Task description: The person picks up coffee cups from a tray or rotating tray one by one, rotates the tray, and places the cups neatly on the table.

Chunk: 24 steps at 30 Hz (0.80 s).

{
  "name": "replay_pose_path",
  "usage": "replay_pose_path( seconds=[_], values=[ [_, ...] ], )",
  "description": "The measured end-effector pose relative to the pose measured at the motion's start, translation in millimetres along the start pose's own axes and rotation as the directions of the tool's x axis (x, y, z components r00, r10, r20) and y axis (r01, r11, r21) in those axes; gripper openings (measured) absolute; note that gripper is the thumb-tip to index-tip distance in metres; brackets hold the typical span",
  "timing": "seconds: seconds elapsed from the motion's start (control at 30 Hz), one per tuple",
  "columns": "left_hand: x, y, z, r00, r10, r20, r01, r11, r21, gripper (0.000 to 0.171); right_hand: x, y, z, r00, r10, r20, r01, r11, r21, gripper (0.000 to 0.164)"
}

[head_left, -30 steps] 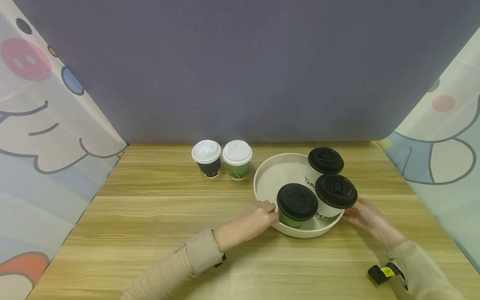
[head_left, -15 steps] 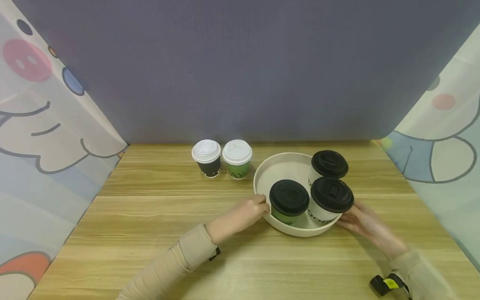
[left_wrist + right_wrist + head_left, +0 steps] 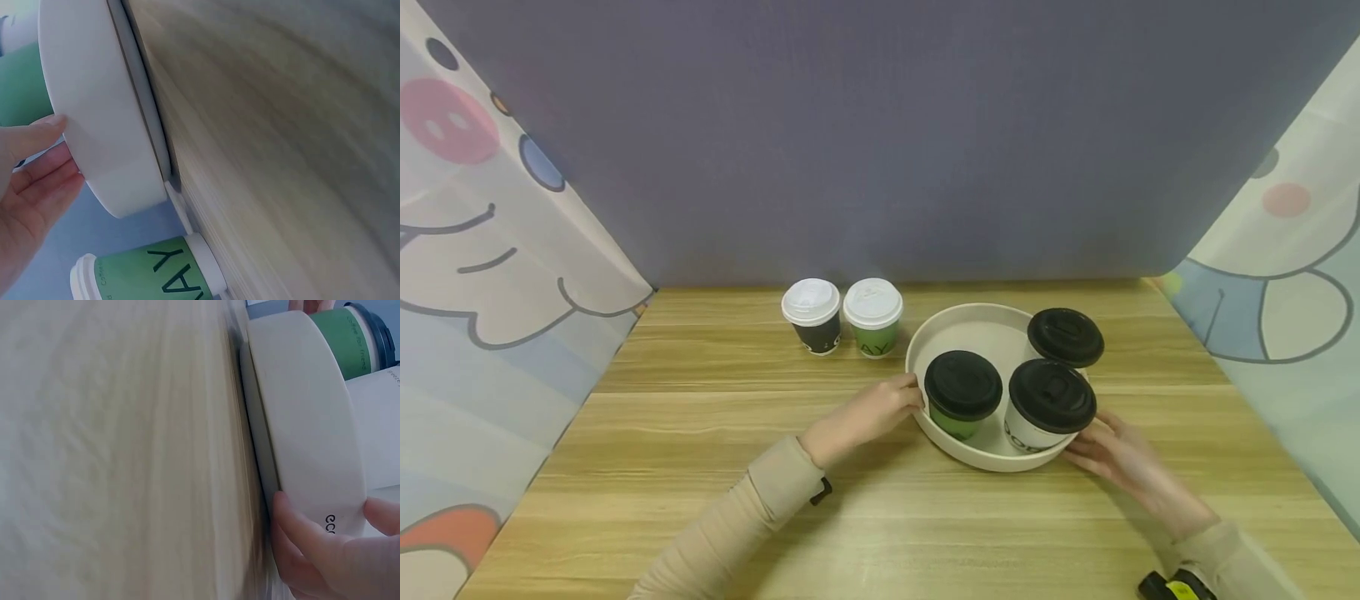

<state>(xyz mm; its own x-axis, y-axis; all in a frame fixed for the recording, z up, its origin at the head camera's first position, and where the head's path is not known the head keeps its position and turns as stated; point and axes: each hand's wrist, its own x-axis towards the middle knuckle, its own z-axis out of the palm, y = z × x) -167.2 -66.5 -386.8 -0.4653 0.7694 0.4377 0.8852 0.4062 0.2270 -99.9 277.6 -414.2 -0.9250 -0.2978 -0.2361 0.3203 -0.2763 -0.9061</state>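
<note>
An off-white round turntable tray [image 3: 940, 327] stands on the table, a thin base disc [image 3: 259, 425] showing under its wall. Inside it are a green paper cup [image 3: 957, 427] with a black lid and two white paper cups, one in front [image 3: 1028, 433] and one behind, its black lid [image 3: 1065, 337] over the rim. My left hand [image 3: 876, 410] pinches the tray's left rim, thumb and fingers around the edge in the left wrist view. My right hand [image 3: 1123, 458] grips the front right wall, thumb at the upper rim and fingers lower down.
Two smaller cups with white lids, one black [image 3: 820, 335] and one green [image 3: 876, 340], stand side by side left of the tray near the grey back panel [image 3: 880, 150]. Cartoon-printed curtains [image 3: 497, 233] flank the wooden table [image 3: 715, 375].
The tray has turned clockwise in place with its cups: the green one went left and back, the front white one left and forward, the rear one right and forward. My left hand followed leftward.
</note>
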Motion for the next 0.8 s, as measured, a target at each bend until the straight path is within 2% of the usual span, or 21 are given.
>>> replay_pose_path(
  seconds=[0.1,0.3,0.5,0.7,0.8],
  values=[
    [-0.2,-3.5,-0.9,0.999,-0.02,0.026,0.021,1.0,-0.016,0.004,-2,-1,5,0.999,0.015,-0.035,-0.016,0.999,-0.039,0.076],
    [-1.1,-6.4,-2.0,0.999,-0.035,0.04,0.037,0.999,-0.032,0.008,-5,2,10,0.998,0.022,-0.059,-0.025,0.998,-0.057,0.076],
    [-3.1,-5.4,-3.0,0.999,-0.031,0.009,0.032,0.999,-0.034,0.005,-6,4,11,0.998,0.025,-0.065,-0.028,0.998,-0.049,0.078],
    [-1.3,-6.0,-9.6,0.997,-0.028,-0.066,0.03,0.999,0.028,0.01,-6,4,14,0.994,0.035,-0.106,-0.04,0.999,-0.037,0.079],
    [2.5,-5.3,-15.9,0.996,-0.033,-0.081,0.037,0.998,0.047,0.012,-6,3,14,0.993,0.038,-0.109,-0.044,0.998,-0.05,0.079]
  ],
)
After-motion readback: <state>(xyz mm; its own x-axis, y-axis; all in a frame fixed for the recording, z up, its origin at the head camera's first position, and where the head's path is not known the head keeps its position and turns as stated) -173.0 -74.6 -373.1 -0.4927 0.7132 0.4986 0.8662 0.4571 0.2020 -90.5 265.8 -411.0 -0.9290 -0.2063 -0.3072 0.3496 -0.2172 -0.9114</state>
